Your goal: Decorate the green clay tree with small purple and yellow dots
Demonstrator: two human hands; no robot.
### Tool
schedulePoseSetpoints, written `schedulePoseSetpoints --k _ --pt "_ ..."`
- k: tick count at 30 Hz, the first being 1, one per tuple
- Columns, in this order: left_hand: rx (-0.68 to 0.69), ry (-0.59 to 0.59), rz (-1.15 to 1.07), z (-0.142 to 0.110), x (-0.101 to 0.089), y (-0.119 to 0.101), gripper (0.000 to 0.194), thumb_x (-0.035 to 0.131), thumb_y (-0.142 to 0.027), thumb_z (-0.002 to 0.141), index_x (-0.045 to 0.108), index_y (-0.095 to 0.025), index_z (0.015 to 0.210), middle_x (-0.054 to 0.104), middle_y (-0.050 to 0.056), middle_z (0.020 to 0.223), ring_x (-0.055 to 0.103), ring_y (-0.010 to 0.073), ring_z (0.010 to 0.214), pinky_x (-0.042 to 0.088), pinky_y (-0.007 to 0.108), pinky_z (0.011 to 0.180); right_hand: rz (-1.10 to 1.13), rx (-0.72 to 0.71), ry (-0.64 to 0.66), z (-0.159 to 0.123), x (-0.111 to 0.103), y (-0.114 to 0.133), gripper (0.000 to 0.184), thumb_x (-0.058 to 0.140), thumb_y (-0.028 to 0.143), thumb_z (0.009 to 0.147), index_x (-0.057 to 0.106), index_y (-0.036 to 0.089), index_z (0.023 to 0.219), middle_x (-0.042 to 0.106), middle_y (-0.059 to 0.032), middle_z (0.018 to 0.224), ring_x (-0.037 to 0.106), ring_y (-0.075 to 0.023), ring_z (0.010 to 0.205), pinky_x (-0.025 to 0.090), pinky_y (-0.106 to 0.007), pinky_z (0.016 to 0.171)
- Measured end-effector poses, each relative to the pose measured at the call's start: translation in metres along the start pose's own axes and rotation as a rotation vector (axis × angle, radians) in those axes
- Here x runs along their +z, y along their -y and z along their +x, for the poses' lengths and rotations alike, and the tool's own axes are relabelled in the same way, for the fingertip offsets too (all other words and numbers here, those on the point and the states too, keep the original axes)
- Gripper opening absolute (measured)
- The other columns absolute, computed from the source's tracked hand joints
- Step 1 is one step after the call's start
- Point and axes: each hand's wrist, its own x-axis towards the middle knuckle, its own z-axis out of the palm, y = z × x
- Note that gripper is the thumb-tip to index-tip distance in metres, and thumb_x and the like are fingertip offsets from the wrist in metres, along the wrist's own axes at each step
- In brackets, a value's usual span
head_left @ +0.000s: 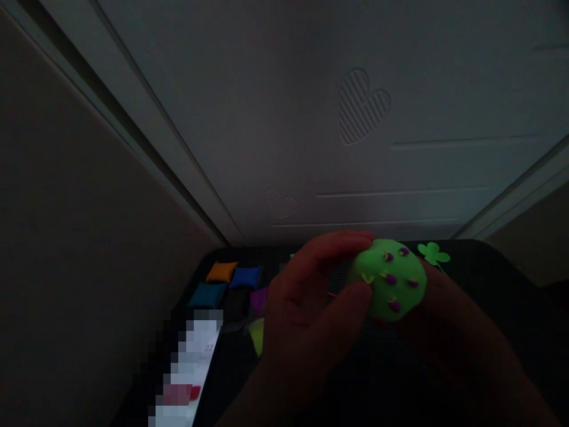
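A bright green rounded clay piece (377, 261) is held up above the dark table. Small purple bits with yellow tips dot its face. My left hand (311, 296) grips its left side, fingers on top and thumb pressed on the front near a yellow mark. Behind and below its right side is my right hand (453, 314), supporting it; most of those fingers are hidden by the clay. Past the right hand lies a green four-lobed clover shape (434, 253) with a thin stem.
Clay packets lie at the left of the black table: orange (222, 271), blue (246, 277), teal (207, 295), purple (258, 301) and yellow (256, 335). A lit, partly blurred screen (195, 362) sits nearer. Behind stands a pale panel (284, 118) with embossed hearts. The scene is dim.
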Motion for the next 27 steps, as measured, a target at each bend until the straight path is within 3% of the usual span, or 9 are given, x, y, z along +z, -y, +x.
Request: schedulePoseSetpoints --k 5,11,20,23,27 --pt "-0.014 0.002 0.034 0.0001 0.0004 -0.003 0.027 0.052 -0.016 0.078 0.058 -0.025 0.102 0.061 0.001 0.101 0.059 0.0167 0.09 0.052 0.027 0.078 0.108 0.028 0.057 -0.001 -0.0025 -0.0019 0.015 0.048 0.016 0.081 0.059 0.025 0.084 0.059 0.0041 0.072 0.053 -0.0051 0.063 0.045 -0.013 0.061" --pt "0.002 -0.031 0.122 0.0019 -0.0003 -0.0018 0.027 0.054 -0.017 0.076 0.059 -0.027 0.1 0.062 0.003 0.1 0.06 0.0179 0.084 0.054 0.026 0.063 0.115 0.042 0.025 -0.0016 -0.0015 -0.0017 0.011 0.051 0.019 0.079 0.06 0.024 0.082 0.057 0.0018 0.071 0.052 -0.0076 0.062 0.045 -0.017 0.061" --pt "-0.004 -0.033 0.095 0.0025 0.001 0.0003 0.026 0.053 -0.018 0.078 0.058 -0.028 0.101 0.061 -0.001 0.1 0.059 0.0135 0.088 0.051 0.022 0.073 0.122 0.043 0.027 -0.0009 -0.0011 -0.0014 0.009 0.052 0.022 0.078 0.06 0.023 0.081 0.059 0.0018 0.071 0.052 -0.0065 0.063 0.044 -0.014 0.061" --pt "-0.004 0.01 0.068 0.0029 -0.0006 -0.0015 0.026 0.051 -0.03 0.079 0.057 -0.025 0.104 0.061 0.004 0.101 0.059 0.0185 0.09 0.052 0.028 0.074 0.121 0.059 0.017 -0.0013 -0.0014 -0.0015 0.012 0.051 0.019 0.078 0.06 0.024 0.084 0.059 0.0018 0.072 0.053 -0.0068 0.062 0.045 -0.015 0.061" --pt "0.059 0.029 0.088 -0.0006 0.0004 -0.0064 0.043 0.055 -0.043 0.074 0.052 -0.023 0.111 0.057 0.008 0.108 0.057 0.0237 0.094 0.052 0.034 0.074 0.157 0.034 0.013 -0.0034 0.0004 0.0006 0.015 0.049 0.02 0.081 0.062 0.026 0.085 0.059 0.0025 0.072 0.053 -0.0066 0.062 0.045 -0.015 0.059"
